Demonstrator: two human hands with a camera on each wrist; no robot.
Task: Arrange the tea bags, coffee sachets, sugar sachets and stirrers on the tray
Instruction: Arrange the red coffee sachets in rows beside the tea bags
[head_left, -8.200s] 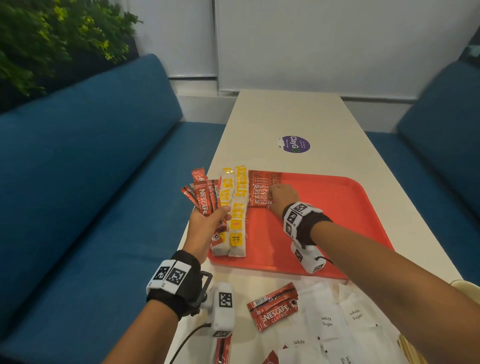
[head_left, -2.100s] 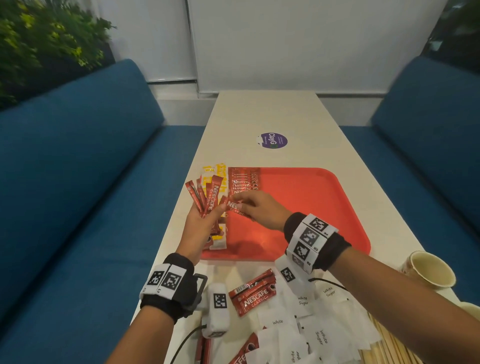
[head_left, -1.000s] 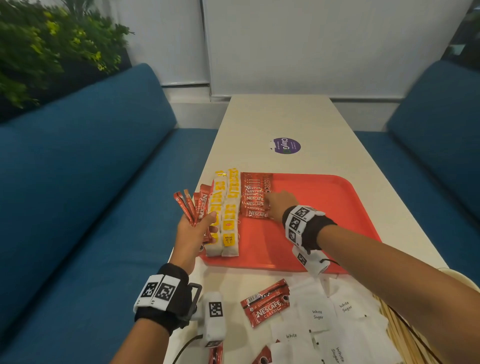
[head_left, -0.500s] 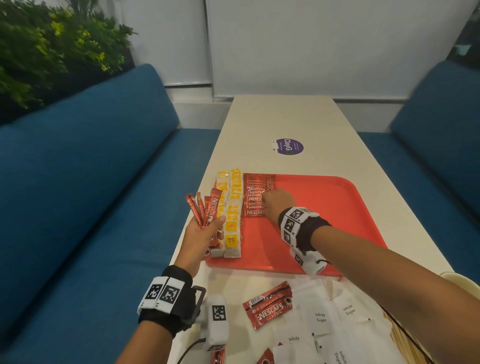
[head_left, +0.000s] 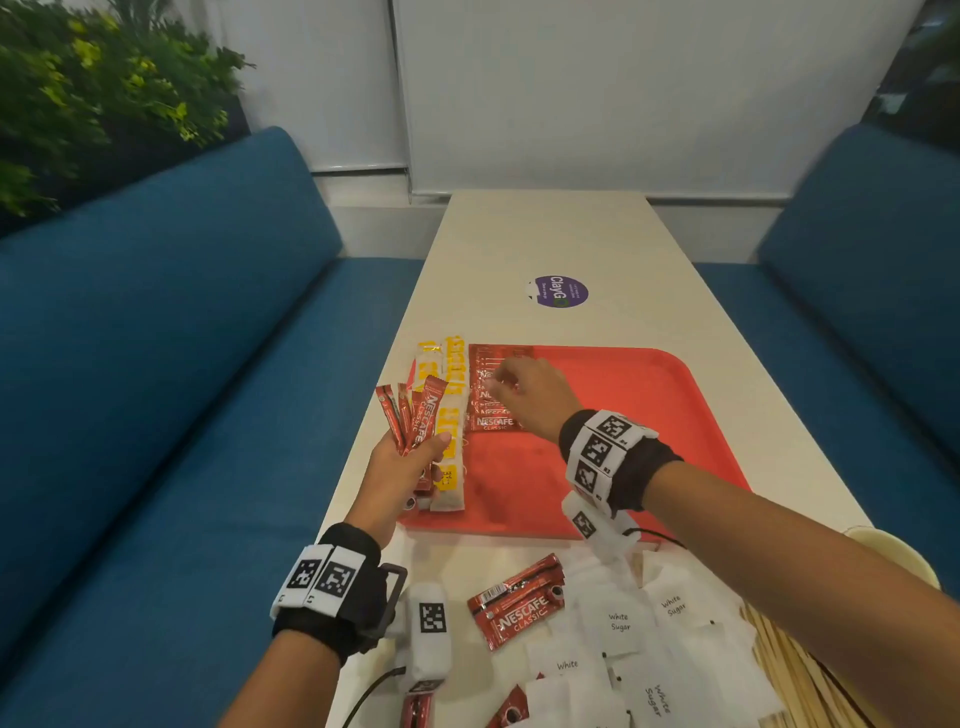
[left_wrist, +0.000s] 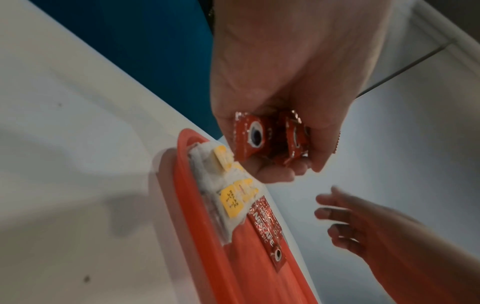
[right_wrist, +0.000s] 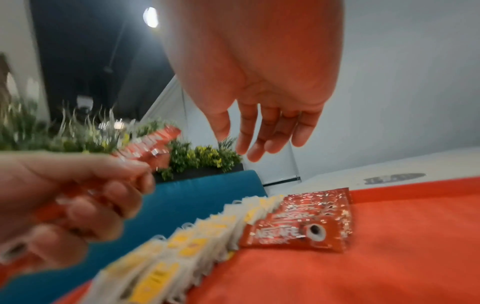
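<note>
A red tray (head_left: 623, 410) lies on the white table. Along its left side run two rows of yellow-tagged tea bags (head_left: 451, 415), and beside them a stack of red coffee sachets (head_left: 493, 421) (right_wrist: 296, 232). My left hand (head_left: 400, 467) grips a fan of several coffee sachets (head_left: 415, 415) (left_wrist: 270, 137) beside the tray's left edge. My right hand (head_left: 524, 395) (right_wrist: 262, 131) hovers above the laid sachets with relaxed fingers, holding nothing. White sugar sachets (head_left: 639, 634), two loose coffee sachets (head_left: 519, 597) and wooden stirrers (head_left: 800, 675) lie near me.
A paper cup (head_left: 893, 556) stands at the table's right edge behind my right arm. A purple round sticker (head_left: 561, 291) lies beyond the tray. Blue sofas (head_left: 156, 364) flank the table. A plant (head_left: 93, 104) stands at the back left.
My right hand has lifted off the laid coffee sachets and drifted left toward my left hand. The left hand keeps its fan of sachets, raised slightly.
</note>
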